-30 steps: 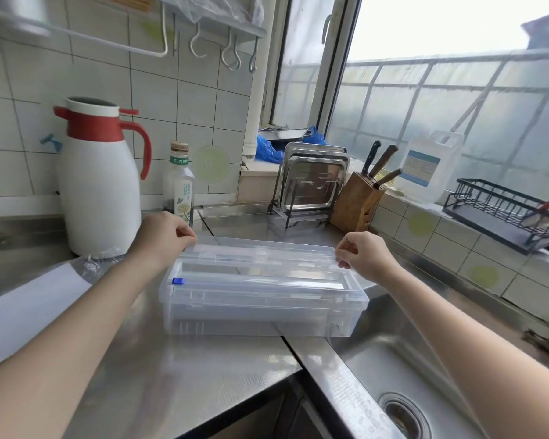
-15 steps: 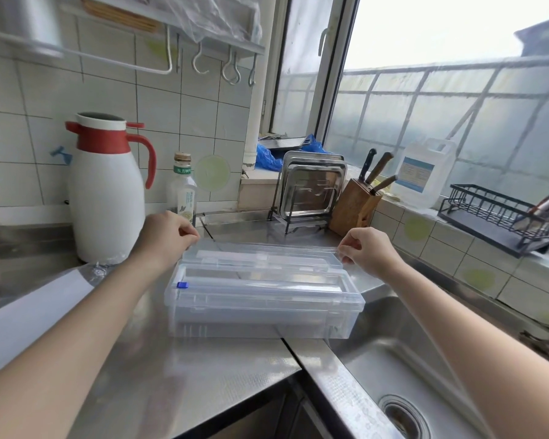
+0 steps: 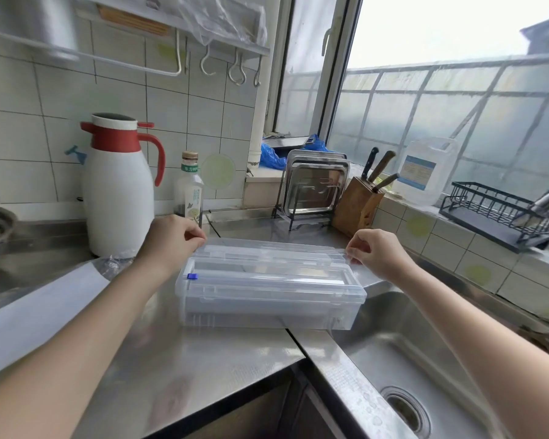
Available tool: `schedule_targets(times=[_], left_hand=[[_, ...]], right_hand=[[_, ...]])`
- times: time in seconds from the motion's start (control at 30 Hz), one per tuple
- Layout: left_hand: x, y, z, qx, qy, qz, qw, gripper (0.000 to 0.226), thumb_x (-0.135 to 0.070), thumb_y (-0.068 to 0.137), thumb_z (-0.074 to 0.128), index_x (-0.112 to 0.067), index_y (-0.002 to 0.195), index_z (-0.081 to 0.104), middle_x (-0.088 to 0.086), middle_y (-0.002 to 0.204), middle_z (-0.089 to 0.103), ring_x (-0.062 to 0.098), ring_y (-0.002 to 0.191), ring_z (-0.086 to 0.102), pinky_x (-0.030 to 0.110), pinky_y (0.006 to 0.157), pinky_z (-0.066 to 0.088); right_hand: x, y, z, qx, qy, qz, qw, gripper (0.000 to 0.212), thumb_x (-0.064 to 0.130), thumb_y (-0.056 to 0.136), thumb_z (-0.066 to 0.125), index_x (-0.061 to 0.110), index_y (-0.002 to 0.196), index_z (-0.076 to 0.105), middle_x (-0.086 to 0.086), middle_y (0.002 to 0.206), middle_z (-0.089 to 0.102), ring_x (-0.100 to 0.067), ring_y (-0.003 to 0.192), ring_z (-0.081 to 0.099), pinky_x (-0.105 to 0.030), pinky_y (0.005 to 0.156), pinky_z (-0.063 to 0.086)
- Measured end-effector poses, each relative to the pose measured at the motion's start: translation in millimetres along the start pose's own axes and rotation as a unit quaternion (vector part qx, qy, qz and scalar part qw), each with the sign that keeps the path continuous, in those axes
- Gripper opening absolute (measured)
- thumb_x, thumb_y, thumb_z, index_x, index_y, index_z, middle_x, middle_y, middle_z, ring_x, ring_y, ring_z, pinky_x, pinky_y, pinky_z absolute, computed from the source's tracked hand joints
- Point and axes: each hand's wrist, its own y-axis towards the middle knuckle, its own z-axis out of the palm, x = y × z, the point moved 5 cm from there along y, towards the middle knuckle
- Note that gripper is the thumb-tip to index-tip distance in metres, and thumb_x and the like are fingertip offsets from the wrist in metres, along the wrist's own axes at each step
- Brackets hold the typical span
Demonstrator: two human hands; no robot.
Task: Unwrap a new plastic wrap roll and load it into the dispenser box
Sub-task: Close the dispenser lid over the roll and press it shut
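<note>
Steel counter [image 3: 159,359] beside the sink [image 3: 425,359] bears the clear dispenser box [image 3: 267,299]. Left hand [image 3: 168,242] and right hand [image 3: 374,255] pinch its raised lid [image 3: 267,248] at either end. Loading looks unfinished; I cannot tell whether a roll lies inside.

Two bare arms come in from the bottom. The left hand [image 3: 168,240] and the right hand [image 3: 376,253] wear no gloves, rings or watch. No sleeves show.

White tiled wall [image 3: 114,99] behind a steel counter [image 3: 184,359], sink [image 3: 425,359] at right, and pale daylight pours through the big window [image 3: 457,90].
</note>
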Motion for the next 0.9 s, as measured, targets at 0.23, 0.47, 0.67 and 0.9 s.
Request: schedule_targets(times=[0.23,0.47,0.67,0.9], left_hand=[[1.3,-14.5,-4.5,0.011,-0.005,0.002,1.0,0.009,-0.009,0.082,0.07,-0.009,0.087,0.077,0.006,0.087,0.074,0.013,0.078,0.06,0.02,0.076,0.04],[7.1,-35.1,-0.7,0.039,-0.001,-0.009,0.999,0.008,-0.008,0.08,0.07,-0.01,0.083,0.078,0.003,0.083,0.074,0.014,0.076,0.062,0.02,0.075,0.042],[19.6,-52.2,8.1,0.081,0.0,-0.032,0.996,0.006,-0.009,0.075,0.074,-0.013,0.075,0.079,-0.004,0.064,0.066,0.002,0.062,0.055,0.009,0.056,0.035],[32.6,-59.0,25.6,0.124,0.009,-0.051,0.991,0.011,-0.005,0.075,0.071,-0.012,0.072,0.078,-0.002,0.071,0.073,0.007,0.067,0.058,0.017,0.067,0.039]], right_hand=[[2.7,-22.0,-3.8,0.019,-0.014,-0.027,0.999,0.004,0.005,0.086,0.065,0.005,0.087,0.069,-0.005,0.08,0.072,-0.008,0.068,0.067,-0.024,0.076,0.056],[5.0,-43.1,2.3,0.04,-0.062,-0.064,0.995,0.008,-0.002,0.084,0.064,0.003,0.083,0.069,-0.007,0.077,0.073,-0.017,0.072,0.069,-0.026,0.075,0.055],[1.3,-54.9,17.0,0.056,-0.105,-0.1,0.988,0.009,0.0,0.082,0.064,0.005,0.076,0.068,-0.004,0.074,0.072,-0.018,0.071,0.065,-0.017,0.064,0.041],[-5.8,-62.7,39.1,0.113,-0.162,-0.129,0.972,0.015,0.004,0.087,0.056,0.009,0.074,0.06,-0.003,0.077,0.067,-0.023,0.075,0.059,-0.026,0.068,0.039]])
